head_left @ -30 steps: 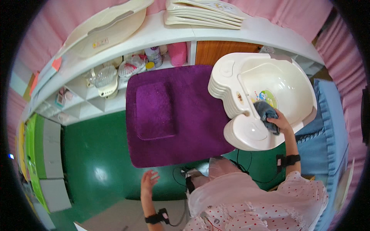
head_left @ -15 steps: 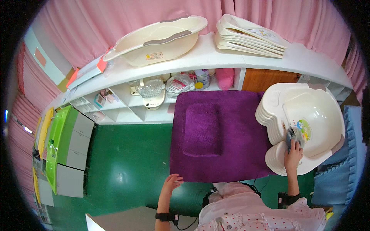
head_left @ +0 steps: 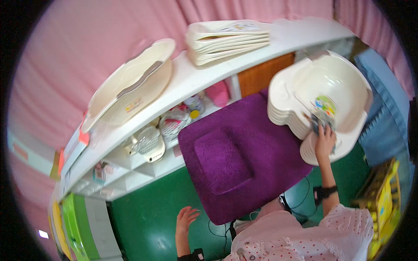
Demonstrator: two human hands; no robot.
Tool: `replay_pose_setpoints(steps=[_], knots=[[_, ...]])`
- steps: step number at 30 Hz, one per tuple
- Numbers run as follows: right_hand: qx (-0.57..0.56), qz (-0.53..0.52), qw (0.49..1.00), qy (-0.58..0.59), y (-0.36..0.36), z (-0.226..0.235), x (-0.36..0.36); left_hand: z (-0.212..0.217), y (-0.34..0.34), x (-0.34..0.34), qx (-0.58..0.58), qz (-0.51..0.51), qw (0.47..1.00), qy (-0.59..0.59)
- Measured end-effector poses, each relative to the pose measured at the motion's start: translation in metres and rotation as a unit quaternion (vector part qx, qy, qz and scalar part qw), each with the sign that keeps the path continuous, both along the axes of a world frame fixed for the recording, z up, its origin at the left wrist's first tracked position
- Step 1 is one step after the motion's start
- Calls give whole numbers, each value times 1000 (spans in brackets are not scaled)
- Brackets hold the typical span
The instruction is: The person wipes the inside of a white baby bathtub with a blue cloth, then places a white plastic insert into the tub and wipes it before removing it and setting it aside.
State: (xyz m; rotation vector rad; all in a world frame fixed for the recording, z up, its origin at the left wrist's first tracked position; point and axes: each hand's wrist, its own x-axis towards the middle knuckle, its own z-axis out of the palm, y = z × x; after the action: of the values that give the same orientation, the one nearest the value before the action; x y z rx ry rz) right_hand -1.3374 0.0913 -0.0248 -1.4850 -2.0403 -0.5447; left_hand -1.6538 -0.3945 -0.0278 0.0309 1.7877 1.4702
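Observation:
My right hand (head_left: 325, 142) is closed on a crumpled greyish cloth (head_left: 321, 124). It presses the cloth against the inner side of the top tub in a stack of cream baby bathtubs (head_left: 341, 80), near a colourful sticker. The stack rests on the right end of a padded bed with a purple plush cover (head_left: 270, 130). Beside the bed's near left corner, my left hand (head_left: 186, 219) hangs in the air with its fingers apart, holding nothing. A purple pillow-shaped bump (head_left: 223, 162) rises on the bed's left part.
Along the far side runs a white shelf counter (head_left: 180, 69) bearing a large cream bathtub (head_left: 135, 82) and a pile of cream trays (head_left: 228, 41). Blue draped fabric (head_left: 381, 117) and a yellow crib-like frame (head_left: 389, 195) stand at right. Cables (head_left: 300, 191) trail on the green floor.
The whole view has turned and shifted with my head. My right hand and the cloth stay at the tub's inner side near the sticker. My left hand stays open, now lower in view.

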Motion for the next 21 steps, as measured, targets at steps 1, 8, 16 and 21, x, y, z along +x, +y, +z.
replay_pose_setpoints(steps=[1,8,16,21], knots=[[-30,-21,999,-7,-10,9,-8,-2,-9,-9,-11,11,1000,10],[-127,2,991,30,-119,2,-52,-34,-87,-41,27,-20,999,-6],[-495,140,670,535,-211,-55,-114,-36,-159,-63,20,1,999,-28],[-536,114,673,497,-216,-29,-120,-69,-167,-71,46,29,996,-72]])
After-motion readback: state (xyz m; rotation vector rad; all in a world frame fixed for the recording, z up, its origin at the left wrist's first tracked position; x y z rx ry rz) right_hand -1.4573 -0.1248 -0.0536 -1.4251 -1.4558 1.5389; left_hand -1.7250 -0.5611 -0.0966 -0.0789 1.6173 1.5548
